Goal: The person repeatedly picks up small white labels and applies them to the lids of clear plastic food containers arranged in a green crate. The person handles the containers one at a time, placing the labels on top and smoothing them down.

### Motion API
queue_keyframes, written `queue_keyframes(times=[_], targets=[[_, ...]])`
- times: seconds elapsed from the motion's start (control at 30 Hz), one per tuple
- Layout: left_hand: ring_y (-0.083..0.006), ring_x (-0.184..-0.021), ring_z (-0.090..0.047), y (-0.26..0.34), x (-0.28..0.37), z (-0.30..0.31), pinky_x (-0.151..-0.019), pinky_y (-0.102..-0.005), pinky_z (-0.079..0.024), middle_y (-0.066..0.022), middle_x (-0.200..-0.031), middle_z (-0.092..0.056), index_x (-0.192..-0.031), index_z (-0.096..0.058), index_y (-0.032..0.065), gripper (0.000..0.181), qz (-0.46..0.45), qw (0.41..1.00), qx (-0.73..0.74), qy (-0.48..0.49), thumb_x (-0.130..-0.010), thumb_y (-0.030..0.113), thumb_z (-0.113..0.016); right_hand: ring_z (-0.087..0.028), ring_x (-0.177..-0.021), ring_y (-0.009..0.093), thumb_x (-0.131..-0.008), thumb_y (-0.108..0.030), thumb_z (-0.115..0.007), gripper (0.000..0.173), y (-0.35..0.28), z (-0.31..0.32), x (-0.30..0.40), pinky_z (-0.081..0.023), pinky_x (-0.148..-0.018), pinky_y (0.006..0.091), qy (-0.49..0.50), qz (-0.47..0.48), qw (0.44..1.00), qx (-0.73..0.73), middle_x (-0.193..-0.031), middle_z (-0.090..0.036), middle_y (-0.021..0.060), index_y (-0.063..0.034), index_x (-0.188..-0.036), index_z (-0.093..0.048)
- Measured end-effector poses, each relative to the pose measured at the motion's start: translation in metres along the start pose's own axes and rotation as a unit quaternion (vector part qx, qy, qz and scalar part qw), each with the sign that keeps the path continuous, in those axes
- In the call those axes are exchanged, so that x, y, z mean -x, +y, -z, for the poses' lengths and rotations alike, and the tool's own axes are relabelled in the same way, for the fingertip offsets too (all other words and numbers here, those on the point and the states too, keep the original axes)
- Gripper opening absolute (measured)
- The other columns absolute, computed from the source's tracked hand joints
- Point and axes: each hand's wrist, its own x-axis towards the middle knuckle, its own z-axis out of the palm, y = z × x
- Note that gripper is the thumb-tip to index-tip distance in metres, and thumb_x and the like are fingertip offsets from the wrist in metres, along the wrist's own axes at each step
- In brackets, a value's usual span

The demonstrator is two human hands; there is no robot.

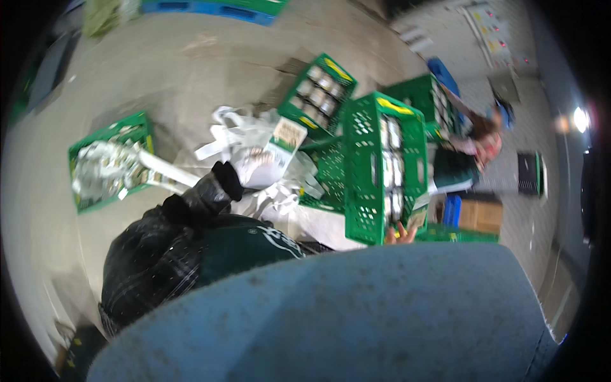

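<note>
My left hand (253, 166) is blurred at the end of a dark sleeve. It appears to grip a white printed carton (287, 136) with green and tan markings, above a heap of white strips. On the right, the fingers of my right hand (401, 234) show at the near end of a green plastic crate (363, 167), and the rest of that hand is hidden. Light-topped packs (392, 162) stand in rows inside this crate. A small printed card (418, 215) is beside my right fingers; whether they hold it is unclear.
White strips (224, 138) litter the floor. Another filled green crate (341, 71) stands beyond; a crate (74, 176) at left holds packs and white wrapping. A co-worker (477, 138) bends by a crate at right. Blue fabric (324, 315) covers the lower view.
</note>
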Motion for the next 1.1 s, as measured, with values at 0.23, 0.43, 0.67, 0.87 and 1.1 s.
queue_keyframes(times=[0.23, 0.43, 0.67, 0.87, 1.1], targets=[[-0.0077, -0.069, -0.050, -0.013, 0.024, -0.072, -0.062, -0.0196, -0.041, -0.0029, -0.072, -0.057, -0.082, -0.056, -0.0013, 0.012, 0.053, 0.945, -0.212, -0.244, -0.073, 0.007, -0.055, -0.051, -0.085, 0.019, -0.062, -0.002, -0.062, 0.069, -0.007, -0.076, 0.073, -0.042, -0.061, 0.0255, -0.208, -0.007, 0.976, -0.067, -0.105, -0.045, 0.0139, 0.0001, -0.117, -0.020], [-0.0104, -0.078, -0.050, -0.014, 0.049, -0.083, -0.070, -0.0217, -0.040, -0.0059, -0.084, -0.056, -0.091, -0.052, -0.0005, 0.026, 0.236, 0.891, -0.102, -0.375, -0.071, 0.013, -0.060, -0.044, -0.099, 0.025, -0.069, 0.010, -0.048, 0.051, -0.066, -0.019, 0.065, -0.040, -0.080, 0.0336, -0.111, -0.061, 0.959, -0.254, -0.110, -0.040, 0.0159, -0.0027, -0.113, -0.025], [-0.0170, -0.065, -0.052, -0.156, 0.068, 0.075, -0.062, -0.0269, -0.041, -0.0098, -0.073, -0.058, -0.084, -0.057, 0.0022, 0.021, 0.214, 0.835, -0.367, -0.350, -0.068, 0.015, -0.057, -0.046, -0.094, 0.024, -0.073, 0.004, -0.042, 0.044, -0.143, 0.110, 0.063, -0.038, -0.080, 0.0363, 0.056, 0.061, 0.952, -0.293, -0.108, -0.042, 0.0144, -0.0037, -0.114, -0.028], [-0.0182, -0.070, -0.052, -0.165, 0.087, 0.102, -0.066, -0.0284, -0.040, -0.0091, -0.074, -0.057, -0.086, -0.056, 0.0020, 0.038, 0.278, 0.824, -0.482, -0.105, -0.061, 0.028, -0.066, -0.046, -0.093, 0.023, -0.075, -0.004, -0.047, 0.047, -0.146, 0.275, 0.224, -0.038, -0.079, 0.0361, 0.347, -0.014, 0.926, -0.147, -0.108, -0.044, 0.0124, -0.0061, -0.118, -0.027], [-0.0112, -0.071, -0.054, -0.182, 0.090, -0.158, -0.065, -0.0217, -0.042, -0.0065, -0.083, -0.057, -0.091, -0.054, -0.0024, 0.020, 0.149, 0.937, -0.149, -0.279, -0.077, 0.011, -0.052, -0.050, -0.083, 0.019, -0.070, -0.007, -0.057, 0.037, -0.266, 0.341, 0.487, -0.043, -0.068, 0.0307, 0.769, -0.059, 0.636, 0.008, -0.104, -0.045, 0.0120, -0.0035, -0.104, -0.041]])
